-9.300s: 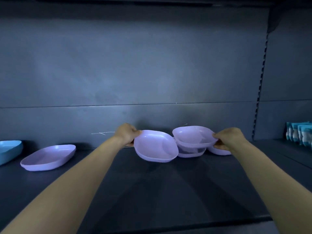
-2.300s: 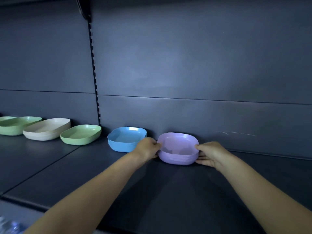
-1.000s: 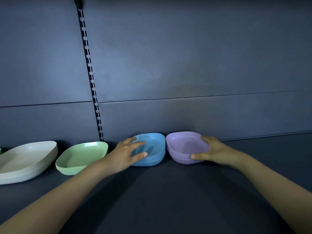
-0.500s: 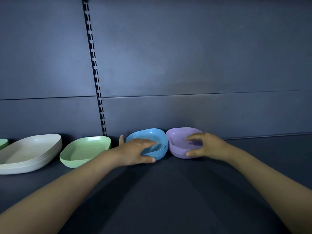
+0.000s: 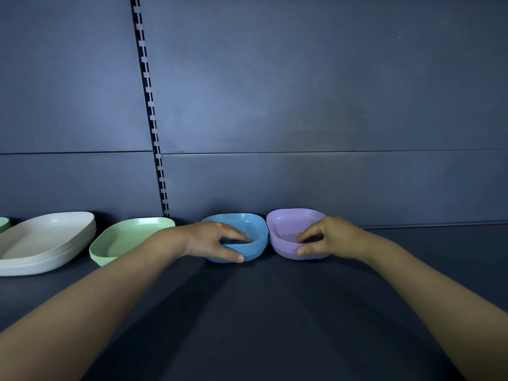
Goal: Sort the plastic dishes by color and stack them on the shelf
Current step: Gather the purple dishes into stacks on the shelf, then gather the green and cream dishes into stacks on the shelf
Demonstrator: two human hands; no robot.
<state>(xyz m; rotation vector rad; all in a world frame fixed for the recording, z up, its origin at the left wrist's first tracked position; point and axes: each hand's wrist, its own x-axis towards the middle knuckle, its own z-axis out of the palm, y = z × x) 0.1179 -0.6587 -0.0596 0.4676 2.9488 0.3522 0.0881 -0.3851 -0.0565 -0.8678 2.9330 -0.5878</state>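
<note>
A stack of blue dishes [image 5: 254, 229] stands at the back of the dark shelf [image 5: 261, 312]. Right beside it, almost touching, is a stack of purple dishes [image 5: 288, 224]. My left hand [image 5: 211, 239] grips the near rim of the blue stack, fingers inside the top dish and thumb on the outer wall. My right hand [image 5: 327, 236] grips the near rim of the purple stack the same way. To the left lie a green dish [image 5: 132, 237] and a stack of white dishes [image 5: 44, 240].
The edge of another green dish [image 5: 3, 224] shows at the far left. A slotted upright [image 5: 151, 111] runs down the dark back panel behind the green dish. Bare shelf surface extends to the right of the purple stack and toward me.
Earlier I carried purple dishes to this spot beside the blue stack. In the last second both hands shifted from the stacks' sides onto their near rims, fingers now curled inside.
</note>
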